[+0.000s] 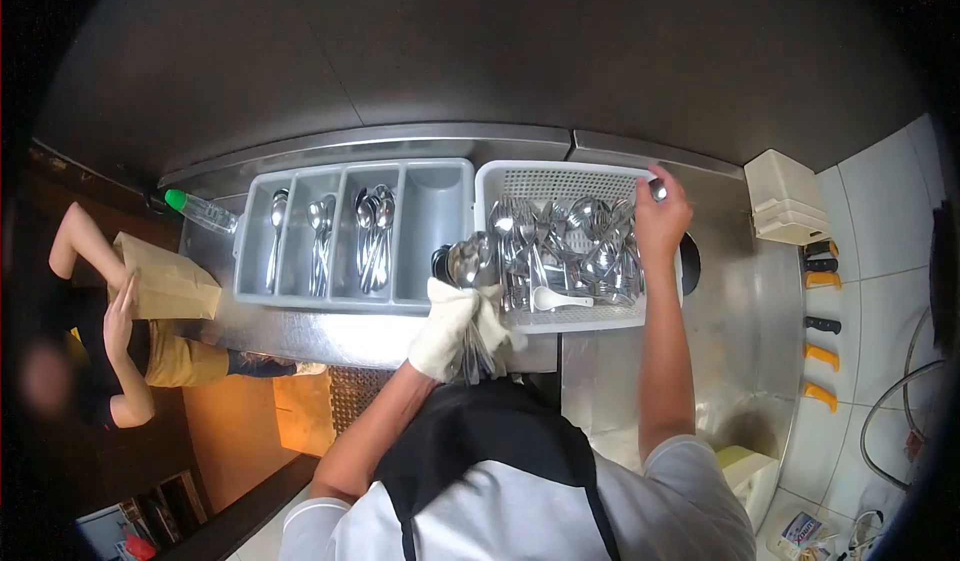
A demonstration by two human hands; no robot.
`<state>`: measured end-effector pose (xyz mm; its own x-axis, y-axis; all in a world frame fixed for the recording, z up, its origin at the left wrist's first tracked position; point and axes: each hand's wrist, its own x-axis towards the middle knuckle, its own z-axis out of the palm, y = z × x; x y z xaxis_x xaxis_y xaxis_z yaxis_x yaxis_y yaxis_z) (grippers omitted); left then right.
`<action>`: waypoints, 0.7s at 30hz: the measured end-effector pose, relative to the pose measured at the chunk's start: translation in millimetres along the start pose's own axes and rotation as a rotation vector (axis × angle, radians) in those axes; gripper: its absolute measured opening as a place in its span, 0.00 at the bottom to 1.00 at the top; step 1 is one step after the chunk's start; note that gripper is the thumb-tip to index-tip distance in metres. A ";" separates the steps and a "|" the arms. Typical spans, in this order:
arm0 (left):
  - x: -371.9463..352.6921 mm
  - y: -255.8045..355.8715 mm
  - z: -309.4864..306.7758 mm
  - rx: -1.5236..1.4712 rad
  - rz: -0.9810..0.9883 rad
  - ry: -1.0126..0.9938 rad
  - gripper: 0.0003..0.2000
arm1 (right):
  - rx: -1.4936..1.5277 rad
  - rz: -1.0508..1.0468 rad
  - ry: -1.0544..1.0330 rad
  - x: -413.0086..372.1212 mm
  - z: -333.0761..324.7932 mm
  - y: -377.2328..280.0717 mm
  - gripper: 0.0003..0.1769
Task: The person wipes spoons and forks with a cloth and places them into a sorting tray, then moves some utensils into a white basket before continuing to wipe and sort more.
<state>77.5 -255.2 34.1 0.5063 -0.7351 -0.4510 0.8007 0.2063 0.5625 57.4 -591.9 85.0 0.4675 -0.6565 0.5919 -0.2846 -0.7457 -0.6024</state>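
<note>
My left hand [455, 329], covered by a white glove or cloth, is closed around a bunch of spoons [468, 259]. Their bowls point away from me, and the handles stick out below the hand. At the right rim of a white perforated basket [575, 323], my right hand [663, 219] has its fingers closed on a single spoon [657, 190], of which only the bowl shows. Mixed forks and spoons [570, 241] fill the basket, with a white soup spoon [560, 299] at its front. Left of it, a grey cutlery tray [434, 196] holds spoons in three compartments.
A clear bottle with a green cap [200, 209] lies left of the tray. Another person [110, 331] holds a brown paper bag [170, 281] there. Several knives [822, 325] hang on the right wall below a white box [785, 196]. The steel counter [610, 381] extends right.
</note>
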 end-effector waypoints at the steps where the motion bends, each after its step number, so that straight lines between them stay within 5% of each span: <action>1: -2.8 7.1 12.5 -0.016 -0.027 0.045 0.13 | 0.119 0.111 -0.078 1.9 -14.4 -25.0 0.16; 4: 7.4 23.4 41.6 0.085 -0.083 0.265 0.14 | 0.429 0.395 -0.342 -3.3 -56.5 -105.1 0.15; 8: 27.3 -7.3 18.3 -0.218 -0.042 -0.220 0.17 | 0.353 0.273 -0.617 -50.4 -33.3 -137.1 0.23; 10: 20.2 -3.2 33.7 -0.094 -0.010 -0.238 0.12 | 0.462 0.423 -0.836 -69.7 -24.4 -149.6 0.28; 12: 11.3 1.6 42.1 -0.002 0.041 -0.207 0.09 | 0.607 0.638 -0.768 -71.8 -23.8 -133.9 0.25; 14: 5.7 -0.4 37.4 0.023 0.033 -0.147 0.09 | 0.306 0.364 -0.581 -75.5 -7.2 -61.0 0.19; 16: 3.7 -5.8 25.7 0.008 -0.034 -0.104 0.08 | -0.213 0.031 -0.638 -76.0 -1.8 10.7 0.15; 19: -8.1 -1.9 22.1 -0.122 -0.083 -0.265 0.02 | -0.454 -0.147 -0.885 -86.5 -3.0 64.7 0.16; 20: -15.2 3.7 26.7 -0.141 -0.088 -0.287 0.04 | -0.487 -0.216 -0.928 -90.0 -1.6 76.5 0.16; 21: -22.0 7.1 43.4 -0.106 -0.043 -0.154 0.17 | -0.519 -0.287 -0.971 -91.8 -1.3 77.9 0.16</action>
<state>58.1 -265.5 78.1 0.4223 -0.8332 -0.3570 0.8538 0.2334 0.4653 -8.7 -589.9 -15.5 0.9577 -0.2574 -0.1287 -0.2692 -0.9595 -0.0835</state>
